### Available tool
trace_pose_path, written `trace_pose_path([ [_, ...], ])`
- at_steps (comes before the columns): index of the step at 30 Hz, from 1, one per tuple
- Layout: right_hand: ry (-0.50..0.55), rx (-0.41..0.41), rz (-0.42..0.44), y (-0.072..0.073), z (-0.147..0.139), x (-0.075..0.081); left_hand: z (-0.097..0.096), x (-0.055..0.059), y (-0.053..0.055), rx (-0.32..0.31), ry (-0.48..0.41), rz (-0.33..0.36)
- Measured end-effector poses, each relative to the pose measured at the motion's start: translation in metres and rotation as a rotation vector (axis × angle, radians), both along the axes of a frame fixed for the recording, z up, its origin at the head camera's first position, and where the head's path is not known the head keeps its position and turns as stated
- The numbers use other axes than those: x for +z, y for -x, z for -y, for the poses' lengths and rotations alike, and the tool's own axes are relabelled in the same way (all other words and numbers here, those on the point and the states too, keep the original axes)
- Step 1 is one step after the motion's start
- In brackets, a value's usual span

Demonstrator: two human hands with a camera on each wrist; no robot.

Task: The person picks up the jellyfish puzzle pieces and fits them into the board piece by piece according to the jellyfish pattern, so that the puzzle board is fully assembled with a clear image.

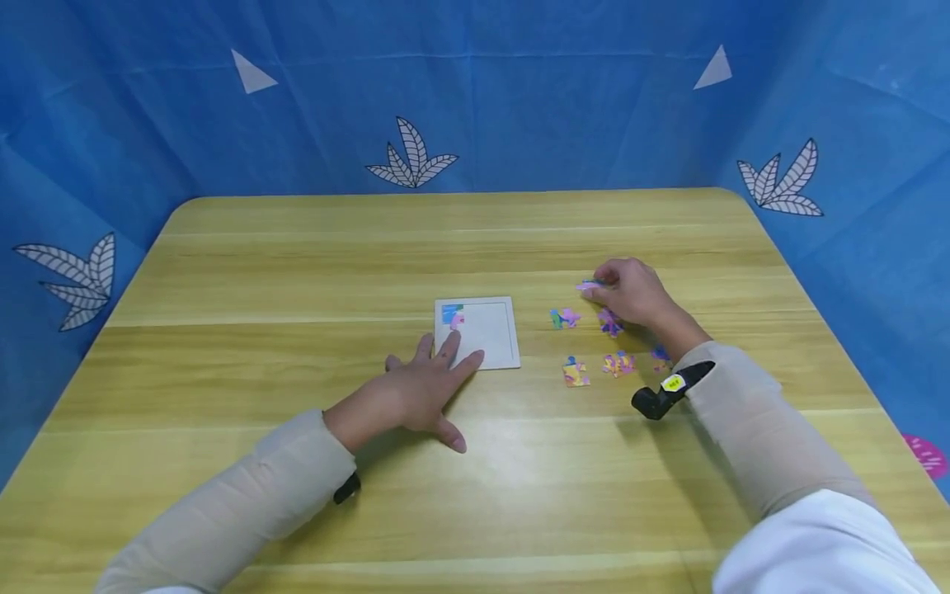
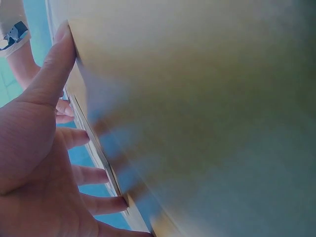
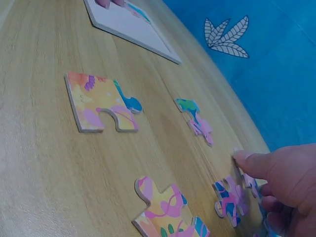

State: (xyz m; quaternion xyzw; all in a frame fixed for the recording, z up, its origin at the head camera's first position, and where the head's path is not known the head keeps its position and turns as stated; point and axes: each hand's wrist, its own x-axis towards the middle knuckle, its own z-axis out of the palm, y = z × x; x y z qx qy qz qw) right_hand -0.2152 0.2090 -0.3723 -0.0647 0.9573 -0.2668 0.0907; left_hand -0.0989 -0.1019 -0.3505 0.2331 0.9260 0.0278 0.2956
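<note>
My left hand [image 1: 426, 388] lies spread over the near left part of a white puzzle tray [image 1: 490, 338], its fingertips touching the near edge. One blue and pink puzzle piece [image 1: 452, 313] sits in the tray's far left corner. At the right, my right hand [image 1: 631, 290] pinches a pink and blue puzzle piece [image 1: 590, 285] between thumb and fingers, low over the table. The right wrist view shows that thumb [image 3: 252, 163] in front of the held piece, which is partly hidden.
Right of the tray lie several loose pieces: a green and pink piece [image 1: 566, 318], a purple piece [image 1: 610, 322], a yellow corner piece [image 1: 575, 373], a yellow and pink piece [image 1: 618, 364] and a blue piece [image 1: 660, 357] by the right wrist. Blue cloth [image 1: 475, 91] hangs behind the table.
</note>
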Motion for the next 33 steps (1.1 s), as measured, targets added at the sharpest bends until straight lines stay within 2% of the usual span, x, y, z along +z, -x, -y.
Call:
trace_pose_path([
  [7,0.009,0.006,0.011,0.001,0.0,0.0,0.0,-0.001,0.002,-0.012,-0.001,-0.006],
  [18,0.039,-0.038,0.026,0.0,0.004,-0.003,0.0,0.002,0.002,-0.012,-0.003,0.011],
  [27,0.111,-0.007,-0.081,-0.002,0.016,-0.004,-0.001,0.003,0.002,-0.019,0.012,0.004],
  [33,0.163,0.003,-0.111,-0.004,0.029,-0.001,-0.002,0.004,0.003,-0.02,0.024,0.013],
])
